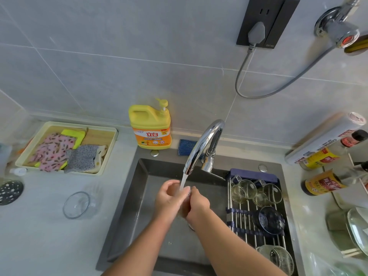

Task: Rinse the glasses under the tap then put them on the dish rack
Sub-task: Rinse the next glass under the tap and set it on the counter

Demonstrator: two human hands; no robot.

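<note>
Rinsing is in hand: under the tap [201,148], the left hand [169,198] and right hand [198,202] curl round a barely visible glass [188,193] in the stream. Next it should go right of the tap, onto the rack [242,222], gently.

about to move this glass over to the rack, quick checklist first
1. Water from the tap reaching the glass: ok, the stream lands between the hands.
2. Grip: ok, left hand and right hand both wrap it.
3. Rinsed clean: cannot tell, the hands hide most of it.
4. Room on the dish rack: ok, bare bars beside the dark bowl, below the mugs.
5. All glasses done: not ok, a second glass sits on the counter.
</note>
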